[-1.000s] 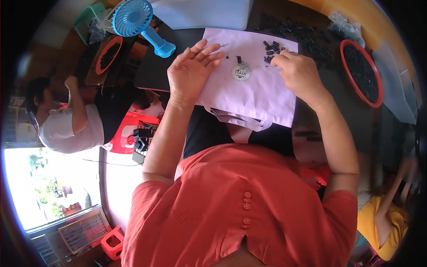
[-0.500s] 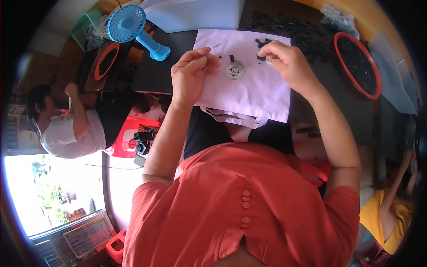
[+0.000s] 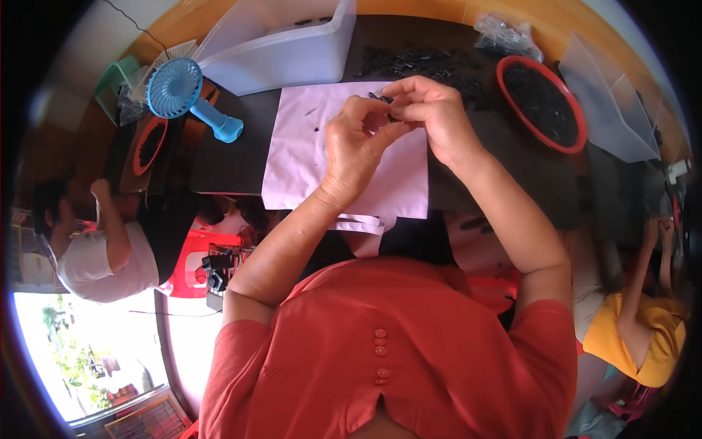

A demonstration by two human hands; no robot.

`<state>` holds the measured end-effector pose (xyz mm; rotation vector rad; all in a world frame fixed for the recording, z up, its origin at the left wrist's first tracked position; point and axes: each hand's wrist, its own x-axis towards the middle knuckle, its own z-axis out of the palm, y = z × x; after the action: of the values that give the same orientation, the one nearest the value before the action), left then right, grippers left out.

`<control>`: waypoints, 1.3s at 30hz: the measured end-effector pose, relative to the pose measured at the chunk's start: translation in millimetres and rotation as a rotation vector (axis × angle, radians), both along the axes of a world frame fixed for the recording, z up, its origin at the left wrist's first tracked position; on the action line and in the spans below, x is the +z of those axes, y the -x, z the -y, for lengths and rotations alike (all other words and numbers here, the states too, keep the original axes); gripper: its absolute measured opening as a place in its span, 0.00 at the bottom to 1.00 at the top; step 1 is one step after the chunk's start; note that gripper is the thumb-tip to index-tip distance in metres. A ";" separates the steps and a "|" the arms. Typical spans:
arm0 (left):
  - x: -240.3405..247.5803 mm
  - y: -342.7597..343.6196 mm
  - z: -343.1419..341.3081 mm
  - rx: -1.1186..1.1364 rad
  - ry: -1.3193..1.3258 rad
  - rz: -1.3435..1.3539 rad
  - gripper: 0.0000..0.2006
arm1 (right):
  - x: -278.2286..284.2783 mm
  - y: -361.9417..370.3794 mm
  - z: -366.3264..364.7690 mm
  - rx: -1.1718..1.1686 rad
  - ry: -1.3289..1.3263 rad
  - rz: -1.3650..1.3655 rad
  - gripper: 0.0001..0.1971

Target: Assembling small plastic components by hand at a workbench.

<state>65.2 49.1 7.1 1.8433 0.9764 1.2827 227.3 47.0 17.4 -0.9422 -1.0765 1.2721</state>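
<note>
My two hands meet above a lavender cloth (image 3: 296, 172) that lies on the dark table. My right hand (image 3: 444, 123) pinches a small black part (image 3: 395, 118) between thumb and fingertips. From the other side, the closed fingers of my left hand (image 3: 352, 146) grip the same part, mostly hidden by the fingers. A few more small black pieces (image 3: 378, 96) show just beyond the fingertips. A tiny dark bit (image 3: 316, 129) rests on the cloth to the left of my left hand.
A blue handheld fan (image 3: 175, 88) stands at the left, beside a translucent plastic bin (image 3: 292, 62). Many black parts (image 3: 417, 64) are scattered at the back. At right are a red-rimmed basin (image 3: 583, 139), a crumpled plastic bag (image 3: 508, 36) and a clear container (image 3: 621, 124). Other people sit on both sides.
My right hand has lifted a black part off the cloth, and my left hand has come across to meet it and grip it. The whole view has shifted.
</note>
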 end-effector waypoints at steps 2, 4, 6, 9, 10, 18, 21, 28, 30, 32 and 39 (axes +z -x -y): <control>0.3 -5.6 -0.7 -0.021 0.019 0.056 0.12 | -1.4 -2.2 -0.8 -0.023 -0.005 -0.010 0.14; 0.2 -8.6 -1.8 -0.042 0.038 0.112 0.12 | 0.1 -2.5 2.0 -0.019 0.028 -0.043 0.15; -1.1 -8.5 -2.5 -0.013 0.026 0.068 0.10 | 0.3 -2.0 3.2 -0.041 0.030 -0.047 0.13; -0.6 -9.8 -3.3 -0.008 -0.066 0.017 0.10 | 1.5 -2.4 4.3 -0.032 0.045 -0.043 0.11; -0.9 -10.5 -3.7 -0.012 -0.068 0.018 0.10 | 0.7 -2.1 4.2 -0.049 0.046 -0.055 0.10; -4.4 -9.3 -3.6 0.011 -0.140 -0.025 0.10 | -0.6 -1.8 4.7 -0.023 0.077 -0.068 0.09; -2.2 -10.0 -3.7 0.016 -0.161 -0.034 0.10 | 2.7 -1.4 6.4 -0.043 0.097 -0.093 0.09; -0.5 -5.6 -4.0 0.024 -0.234 -0.070 0.09 | 2.4 -5.0 7.1 0.021 0.144 -0.150 0.09; 1.5 -3.7 -2.6 0.022 -0.255 -0.067 0.09 | 4.5 -3.6 9.0 0.025 0.147 -0.175 0.09; 3.4 -3.5 -0.1 0.029 -0.271 -0.069 0.09 | 5.6 -3.8 10.0 0.042 0.135 -0.169 0.09; 8.2 6.4 9.5 0.045 -0.308 -0.011 0.10 | 5.6 -2.5 11.5 0.093 0.140 -0.122 0.10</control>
<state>58.8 39.6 15.3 2.0698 0.8682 1.5203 229.8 35.5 23.0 -0.9151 -0.9544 1.4783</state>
